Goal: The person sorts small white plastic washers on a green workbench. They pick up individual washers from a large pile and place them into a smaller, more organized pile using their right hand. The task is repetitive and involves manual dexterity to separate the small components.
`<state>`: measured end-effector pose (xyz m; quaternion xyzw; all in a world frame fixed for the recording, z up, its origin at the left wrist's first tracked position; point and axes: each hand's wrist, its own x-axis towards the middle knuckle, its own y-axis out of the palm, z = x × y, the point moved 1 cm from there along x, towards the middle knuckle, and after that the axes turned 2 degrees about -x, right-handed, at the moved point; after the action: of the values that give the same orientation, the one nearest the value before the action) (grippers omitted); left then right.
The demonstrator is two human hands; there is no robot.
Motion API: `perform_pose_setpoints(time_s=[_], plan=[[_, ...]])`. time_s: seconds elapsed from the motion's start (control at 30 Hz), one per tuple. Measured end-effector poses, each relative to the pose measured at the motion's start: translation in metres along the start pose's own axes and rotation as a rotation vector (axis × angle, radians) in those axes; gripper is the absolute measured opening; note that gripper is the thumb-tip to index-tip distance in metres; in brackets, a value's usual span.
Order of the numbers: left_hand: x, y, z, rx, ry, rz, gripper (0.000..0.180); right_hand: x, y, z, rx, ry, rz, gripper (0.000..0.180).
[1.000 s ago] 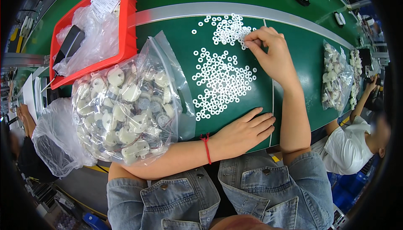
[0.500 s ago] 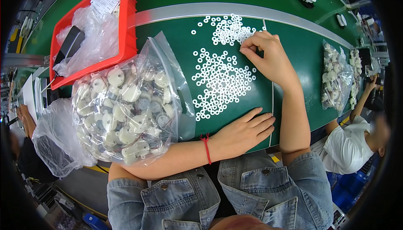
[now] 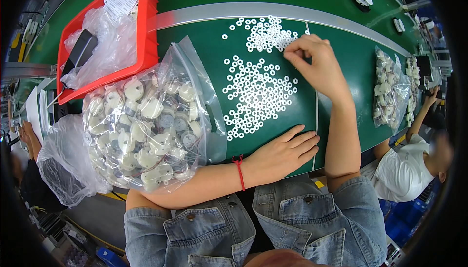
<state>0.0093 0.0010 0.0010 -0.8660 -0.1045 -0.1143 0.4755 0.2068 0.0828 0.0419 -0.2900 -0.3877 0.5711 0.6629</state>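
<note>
Small white ring washers lie loose on the green tabletop in two groups, a smaller far pile [image 3: 267,37] and a larger near spread [image 3: 261,94]. My right hand [image 3: 319,67] is over the right side of the far pile, its thumb and index finger brought together in a pinch. Whatever is between those fingertips, if anything, is too small to make out. Palm down near the table's front edge, my left hand [image 3: 280,156] rests with fingers stretched out and holds nothing. A red cord bracelet [image 3: 240,172] circles the left wrist.
A clear bag of cream-coloured small motors [image 3: 146,135] lies beside my left forearm. Behind it stands a red bin [image 3: 145,33] with crumpled plastic. Another bag of parts [image 3: 390,91] is at the right, near a co-worker in white [image 3: 402,174]. A metal rail [image 3: 219,12] borders the green conveyor.
My right hand has shifted slightly right. One more washer shows at the upper right of the near spread. White parts on the conveyor have moved right. My left hand stays put.
</note>
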Motion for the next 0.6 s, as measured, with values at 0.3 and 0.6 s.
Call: perform_pose_setpoints(time_s=[0.3, 0.6], plan=[[0.001, 0.000, 0.000, -0.008, -0.004, -0.001, 0.045, -0.004, -0.006, 0.003, -0.030, 0.020, -0.029, 0.009], [0.001, -0.001, 0.000, 0.009, 0.000, -0.021, 0.044, -0.017, 0.000, -0.010, 0.201, 0.121, 0.065, 0.016]])
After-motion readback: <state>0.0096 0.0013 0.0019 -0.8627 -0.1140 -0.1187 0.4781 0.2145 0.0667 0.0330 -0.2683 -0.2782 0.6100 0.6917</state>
